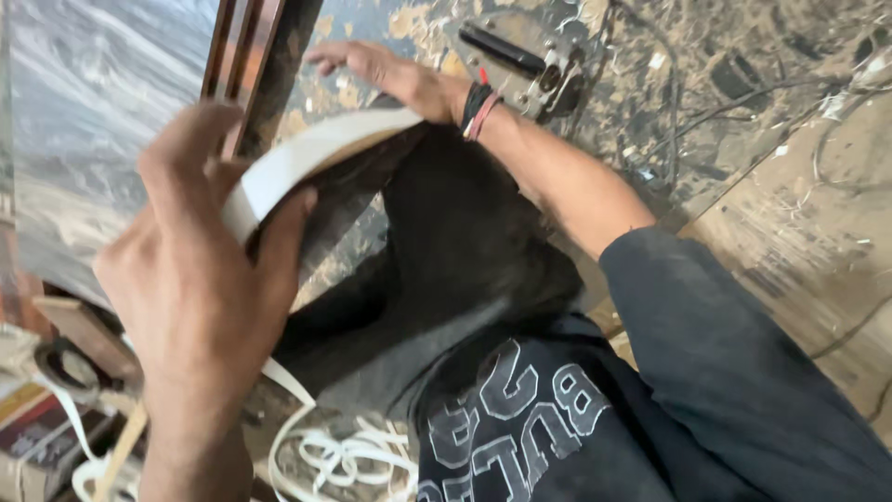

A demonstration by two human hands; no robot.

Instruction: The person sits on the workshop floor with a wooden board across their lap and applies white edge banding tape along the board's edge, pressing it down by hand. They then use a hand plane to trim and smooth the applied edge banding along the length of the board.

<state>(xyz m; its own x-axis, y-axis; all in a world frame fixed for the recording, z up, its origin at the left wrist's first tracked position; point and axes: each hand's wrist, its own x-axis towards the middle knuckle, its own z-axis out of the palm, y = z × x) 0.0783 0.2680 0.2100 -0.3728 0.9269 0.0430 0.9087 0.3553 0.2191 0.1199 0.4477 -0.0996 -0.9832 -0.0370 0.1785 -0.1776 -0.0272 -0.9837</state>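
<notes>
Two hands on a white edge-banding strip, over a raised knee.

Left hand (200,279) pinches the flat white plastic strip (307,158) near its end, thumb and fingers closed on it. Right hand (390,74), wearing black and red wrist bands (478,110), presses the strip's far end flat, fingers extended. Strip runs between both hands, beside a brown wooden moulding (243,56). Loose white strip coils (344,455) lie on the floor below.

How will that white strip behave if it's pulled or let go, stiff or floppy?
Probably flexible: the white strip curves in an arc from the left hand towards the right hand. It looks thin and likely light, since the fingers alone hold its shape. Let go, it would probably sag or curl, like the loose white coils lying below.
</notes>
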